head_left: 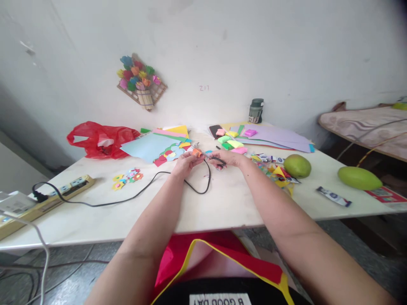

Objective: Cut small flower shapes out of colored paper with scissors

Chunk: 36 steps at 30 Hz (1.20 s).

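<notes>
Near the middle of the table my left hand (188, 163) pinches a small orange piece of paper (197, 152). My right hand (229, 158) is closed around the dark handles of a pair of scissors (219, 161), whose blades point left at the orange paper. Whether the blades touch the paper is too small to tell. Just beyond my left hand lie colourful paper cut-outs (171, 153). A black cable (208, 182) loops on the table below both hands. Finished-looking paper flowers (127, 178) rest to the left of my left forearm.
A red plastic bag (103, 140) and a power strip (68, 190) are at the left. Coloured sheets (273, 136), soft clay packs (232, 144) and a bottle (256, 111) stand toward the back. Two green fruits (297, 165) and a tube (333, 196) lie at the right, near paper scraps (280, 176).
</notes>
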### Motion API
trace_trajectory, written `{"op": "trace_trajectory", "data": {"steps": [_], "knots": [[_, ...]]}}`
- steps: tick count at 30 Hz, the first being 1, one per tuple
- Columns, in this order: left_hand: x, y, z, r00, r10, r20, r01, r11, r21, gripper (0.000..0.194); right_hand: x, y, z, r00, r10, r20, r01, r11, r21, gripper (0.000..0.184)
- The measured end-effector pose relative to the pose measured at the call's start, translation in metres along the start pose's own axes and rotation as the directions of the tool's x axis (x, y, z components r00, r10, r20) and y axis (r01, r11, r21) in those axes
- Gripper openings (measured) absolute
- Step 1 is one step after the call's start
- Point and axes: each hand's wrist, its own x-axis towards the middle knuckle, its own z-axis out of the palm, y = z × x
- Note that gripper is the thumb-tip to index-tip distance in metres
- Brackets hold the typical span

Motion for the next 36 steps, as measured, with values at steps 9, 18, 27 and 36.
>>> {"op": "trace_trajectory", "data": {"steps": [9,18,27,36], "knots": [[-0.001,0.001,0.001,1.000,-0.027,0.006,0.027,0.999,0.017,0.017,0.000,0.002,0.000,1.000,-0.020,0.001,0.020,1.000,-0.014,0.010],[-0.002,0.001,0.002,0.999,-0.039,0.000,0.039,0.999,-0.002,0.016,0.004,0.008,-0.003,0.999,-0.045,-0.012,0.044,0.998,-0.051,0.010],[-0.003,0.003,0.004,0.999,-0.047,0.000,0.047,0.998,0.032,0.015,0.003,0.008,-0.002,0.999,-0.038,-0.032,0.036,0.998,-0.050,0.015],[-0.003,0.007,0.004,0.996,-0.090,-0.001,0.088,0.976,0.198,0.020,0.003,0.005,-0.004,0.992,-0.031,-0.125,0.022,0.997,-0.073,0.016]]}}
